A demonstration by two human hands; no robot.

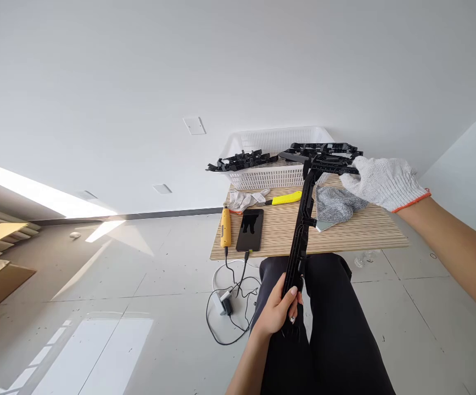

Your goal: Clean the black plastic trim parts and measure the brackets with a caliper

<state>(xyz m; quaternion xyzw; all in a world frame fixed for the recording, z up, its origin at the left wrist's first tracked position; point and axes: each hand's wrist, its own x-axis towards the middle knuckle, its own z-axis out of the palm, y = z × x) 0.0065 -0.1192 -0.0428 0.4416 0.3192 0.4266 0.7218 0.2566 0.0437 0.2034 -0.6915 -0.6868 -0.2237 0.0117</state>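
My bare left hand [281,307] is closed round the lower end of a long black plastic part [301,233], which slants up from above my lap across the table's front edge. In a white knit glove, my right hand [381,178] grips a black caliper [332,167] held sideways. The caliper's jaws are at the upper end of the plastic part; whether they pinch it I cannot tell. Just behind the caliper stands a white plastic basket [262,178] with several similar black parts [246,160] lying across it.
On the slatted wooden table [276,236] lie a yellow power tool [225,227], a dark tablet [250,230], a yellow-handled knife [286,198], another glove [248,200] and a grey cloth [339,204]. Cables and a charger [222,303] lie on the floor at the left.
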